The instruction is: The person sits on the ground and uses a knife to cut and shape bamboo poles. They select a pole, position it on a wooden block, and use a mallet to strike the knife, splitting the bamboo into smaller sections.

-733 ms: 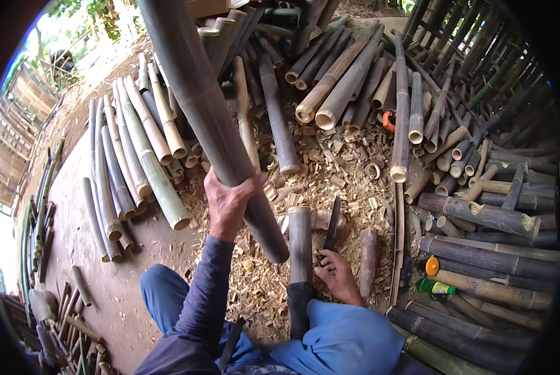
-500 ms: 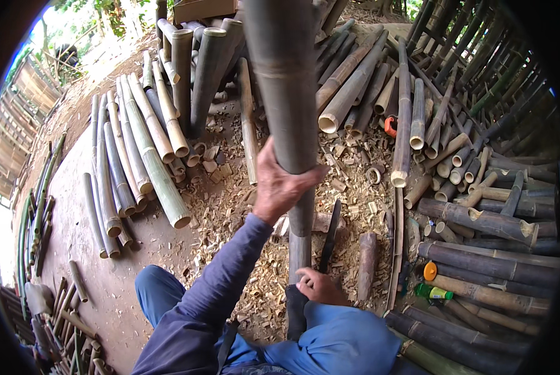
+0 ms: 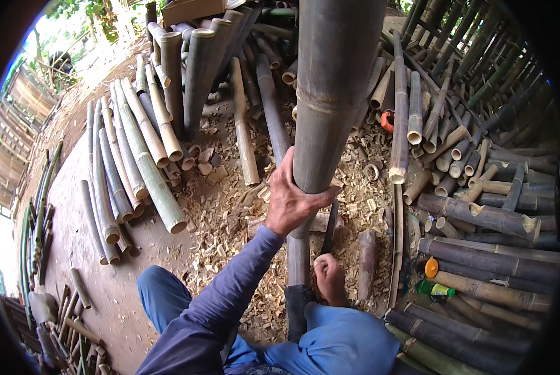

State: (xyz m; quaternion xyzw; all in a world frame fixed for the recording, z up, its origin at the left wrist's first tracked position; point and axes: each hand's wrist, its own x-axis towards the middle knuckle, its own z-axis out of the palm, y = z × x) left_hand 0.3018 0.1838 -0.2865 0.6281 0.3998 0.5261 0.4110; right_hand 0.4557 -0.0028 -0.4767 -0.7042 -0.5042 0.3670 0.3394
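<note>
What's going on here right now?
The person's left hand grips a thick dark bamboo pole, held steeply in front. The right hand holds a long dark blade, beside another bamboo piece that the pole partly hides; whether those two touch isn't clear. Wood chips litter the ground, with cut bamboo lengths around.

The dark bamboo pole (image 3: 331, 94) has swung rightward.

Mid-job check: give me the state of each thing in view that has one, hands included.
Left hand: wrapped around the thick bamboo pole
Thick bamboo pole: held up, upper end out of frame
Right hand: closed at the near end of the dark blade
Dark blade: bare, pointing forward
Green bottle: lying on its side
Wood chips: loose, scattered
</note>
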